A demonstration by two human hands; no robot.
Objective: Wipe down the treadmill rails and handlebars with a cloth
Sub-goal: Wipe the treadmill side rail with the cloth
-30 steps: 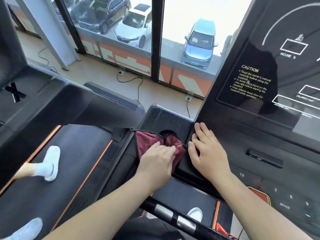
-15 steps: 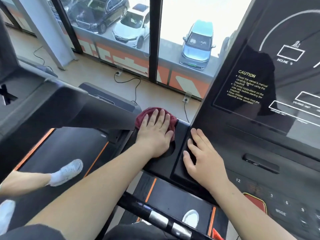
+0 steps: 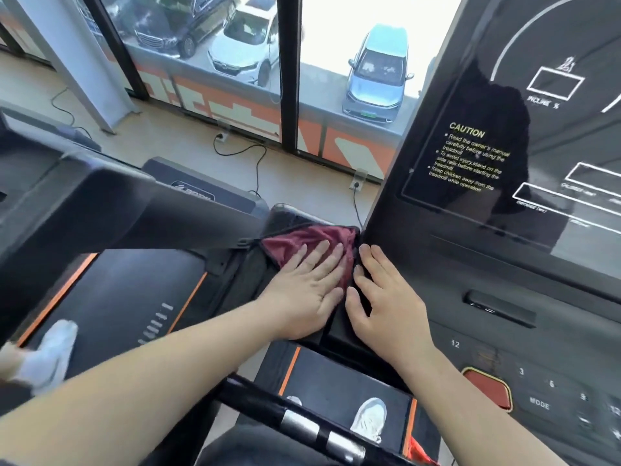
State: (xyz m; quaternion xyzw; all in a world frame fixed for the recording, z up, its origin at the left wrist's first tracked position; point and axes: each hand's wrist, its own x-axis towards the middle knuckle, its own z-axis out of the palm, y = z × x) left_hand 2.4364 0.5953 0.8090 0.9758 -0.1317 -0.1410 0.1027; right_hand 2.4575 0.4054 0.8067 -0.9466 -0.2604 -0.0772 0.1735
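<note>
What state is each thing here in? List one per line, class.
left hand, fingers straight, pressing the cloth
cloth, spread flat under the left hand
right hand, flat on the console edge, holding nothing
power cord, plugged into the floor socket

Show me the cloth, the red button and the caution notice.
cloth (image 3: 285, 242), head view: bare fabric beyond the fingers
red button (image 3: 487, 389), head view: middle of its face
caution notice (image 3: 470, 159), head view: middle of text

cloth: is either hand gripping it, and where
Nothing is gripped. The left hand presses flat on the cloth, over its near half; the right hand rests flat on the console.
</note>
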